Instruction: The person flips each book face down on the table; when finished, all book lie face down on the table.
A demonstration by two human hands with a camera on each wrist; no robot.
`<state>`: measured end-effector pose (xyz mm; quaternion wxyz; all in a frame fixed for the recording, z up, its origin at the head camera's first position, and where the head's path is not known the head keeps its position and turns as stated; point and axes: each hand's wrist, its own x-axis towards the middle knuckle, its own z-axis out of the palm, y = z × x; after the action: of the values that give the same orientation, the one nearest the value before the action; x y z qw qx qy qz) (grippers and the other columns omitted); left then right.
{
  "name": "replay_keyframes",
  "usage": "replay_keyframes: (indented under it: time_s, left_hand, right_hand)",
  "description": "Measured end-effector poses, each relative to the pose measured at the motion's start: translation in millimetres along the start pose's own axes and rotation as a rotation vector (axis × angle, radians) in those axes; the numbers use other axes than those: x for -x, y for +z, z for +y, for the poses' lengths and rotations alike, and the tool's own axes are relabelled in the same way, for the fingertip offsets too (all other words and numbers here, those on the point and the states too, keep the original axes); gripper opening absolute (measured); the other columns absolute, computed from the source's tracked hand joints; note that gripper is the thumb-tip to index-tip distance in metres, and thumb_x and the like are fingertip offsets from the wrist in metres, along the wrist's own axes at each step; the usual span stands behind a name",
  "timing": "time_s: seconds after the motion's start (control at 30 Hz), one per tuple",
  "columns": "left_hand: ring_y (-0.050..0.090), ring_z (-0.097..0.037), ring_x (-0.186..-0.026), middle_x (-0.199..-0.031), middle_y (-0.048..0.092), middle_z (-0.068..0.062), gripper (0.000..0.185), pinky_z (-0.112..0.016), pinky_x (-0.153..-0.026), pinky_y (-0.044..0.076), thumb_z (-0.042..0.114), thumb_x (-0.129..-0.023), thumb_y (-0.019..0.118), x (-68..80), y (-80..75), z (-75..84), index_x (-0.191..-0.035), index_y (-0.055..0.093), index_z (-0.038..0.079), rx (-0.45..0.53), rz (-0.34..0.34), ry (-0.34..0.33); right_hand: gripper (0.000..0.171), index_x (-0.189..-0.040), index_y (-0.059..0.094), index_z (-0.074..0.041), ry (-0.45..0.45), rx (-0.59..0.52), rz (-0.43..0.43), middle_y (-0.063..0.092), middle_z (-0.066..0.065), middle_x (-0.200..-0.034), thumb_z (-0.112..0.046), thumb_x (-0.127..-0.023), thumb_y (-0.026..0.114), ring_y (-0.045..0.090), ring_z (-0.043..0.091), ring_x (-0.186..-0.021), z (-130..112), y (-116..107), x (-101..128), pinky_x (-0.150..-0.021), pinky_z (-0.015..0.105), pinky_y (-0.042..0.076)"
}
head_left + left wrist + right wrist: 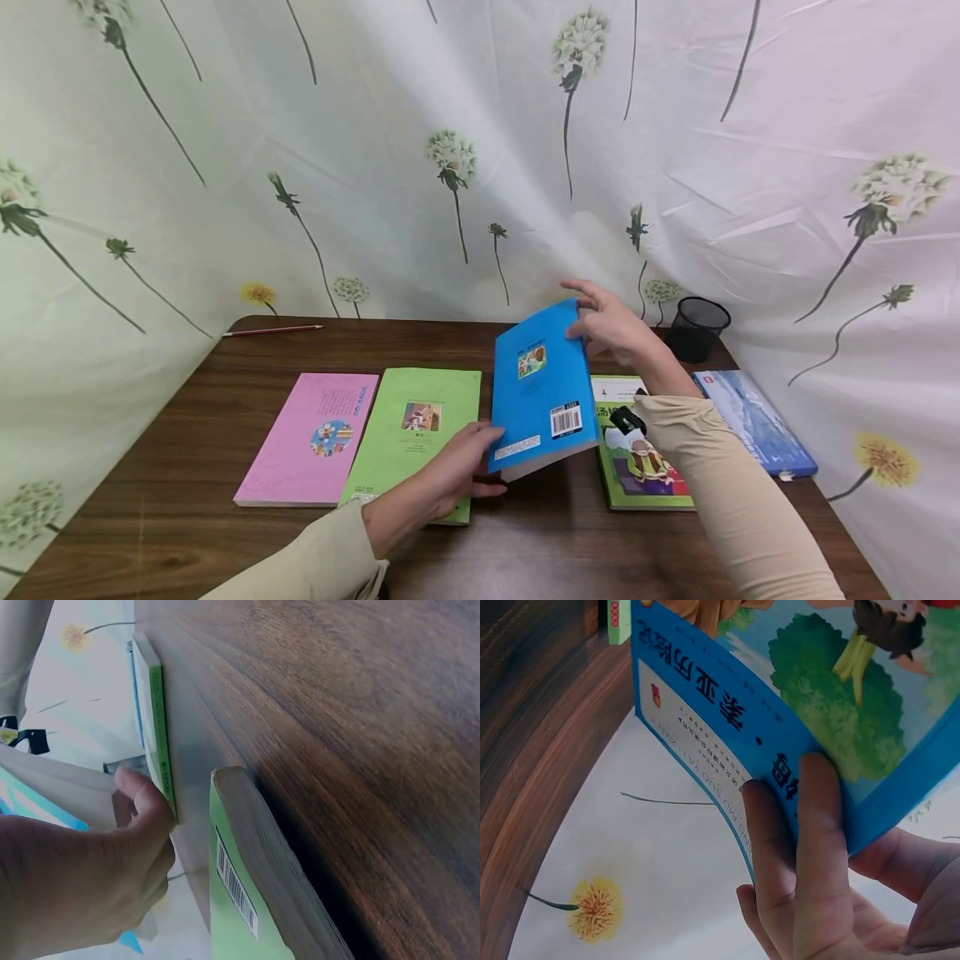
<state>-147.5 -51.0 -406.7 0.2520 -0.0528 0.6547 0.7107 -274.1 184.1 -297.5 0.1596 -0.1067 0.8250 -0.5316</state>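
Beige sleeves (731,492) reach in from the near edge, the left one low and the right one across the desk (540,558). Both hands hold the blue paperback (540,379) raised and tilted off the wood, its back cover, barcode and small picture facing the head camera. Its left lower corner is pinched by the left hand (453,471), thumb below; the right hand (611,329) grips the upper right corner, and the right wrist view shows fingers laid on the illustrated front cover.

To the left lie a light green book (393,450) — partly behind the left hand — and, just beside it, a pink book (311,433). A green-bordered picture book (637,458) sits under the right forearm, with a blue-and-white book (757,425) farther right. At the back rest a red pencil (273,331) and a black mesh pen holder (693,333), before a dandelion-print curtain (375,125).
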Motion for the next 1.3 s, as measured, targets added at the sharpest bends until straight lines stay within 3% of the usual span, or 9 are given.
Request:
replay_keyframes:
  time_s: [0.17,0.33,0.53,0.7,1.03,1.3]
  left_hand:
    - [0.058,-0.028,-0.101,-0.130,0.051,-0.026,0.063,-0.038,-0.078,0.059,0.031,-0.104,0.047,4.2,-1.5,0.5,-0.153,0.026,-0.003,-0.047,0.054,0.021]
    - [0.056,-0.028,-0.101,-0.126,0.055,-0.023,0.062,-0.029,-0.073,0.056,0.030,-0.103,0.050,7.7,-4.6,3.6,-0.151,0.032,-0.004,-0.081,0.079,0.020]
    - [0.055,-0.026,-0.095,-0.125,0.055,-0.021,0.056,-0.029,-0.072,0.055,0.028,-0.102,0.053,10.4,-10.7,4.7,-0.149,0.039,0.002,-0.095,0.083,0.031]
    - [0.055,-0.023,-0.088,-0.117,0.057,-0.019,0.054,-0.028,-0.070,0.053,0.029,-0.101,0.054,11.6,-14.7,3.4,-0.148,0.041,0.007,-0.090,0.079,0.033]
    - [0.061,-0.023,-0.086,-0.107,0.066,-0.013,0.055,-0.032,-0.075,0.053,0.030,-0.102,0.056,11.9,-22.5,8.9,-0.149,0.040,0.007,-0.144,0.072,0.071]
    - [0.058,-0.020,-0.083,-0.113,0.064,-0.016,0.059,-0.031,-0.072,0.052,0.027,-0.100,0.059,14.1,-22.7,7.1,-0.149,0.039,0.002,-0.177,0.081,0.083]
  right_hand:
    - [0.082,-0.160,0.022,-0.026,-0.015,-0.002,-0.001,0.010,0.020,-0.167,0.006,-0.092,0.056,0.048,0.049,-0.131,2.7,-0.6,0.9,-0.088,0.049,0.059]
    - [0.081,-0.160,0.022,-0.023,-0.035,-0.009,-0.007,0.011,0.021,-0.166,0.007,-0.092,0.055,0.044,0.051,-0.134,8.6,-1.4,0.8,-0.093,0.055,0.055]
    - [0.085,-0.161,0.019,-0.023,-0.036,-0.048,-0.018,0.011,0.020,-0.166,0.009,-0.091,0.055,0.043,0.052,-0.135,15.4,-2.5,-1.3,-0.094,0.058,0.054]
    - [0.089,-0.161,0.015,-0.025,-0.029,-0.074,-0.016,0.014,0.021,-0.164,0.011,-0.090,0.055,0.044,0.051,-0.133,19.9,-2.7,-2.9,-0.087,0.052,0.059]
    - [0.086,-0.161,0.015,-0.018,-0.029,-0.005,0.011,0.017,0.024,-0.163,0.009,-0.091,0.057,0.043,0.053,-0.134,27.2,0.2,-3.3,-0.089,0.053,0.058]
    - [0.085,-0.161,0.015,-0.017,-0.024,0.047,-0.025,0.007,0.025,-0.165,0.010,-0.090,0.055,0.043,0.053,-0.133,35.2,7.1,-4.2,-0.090,0.055,0.056]
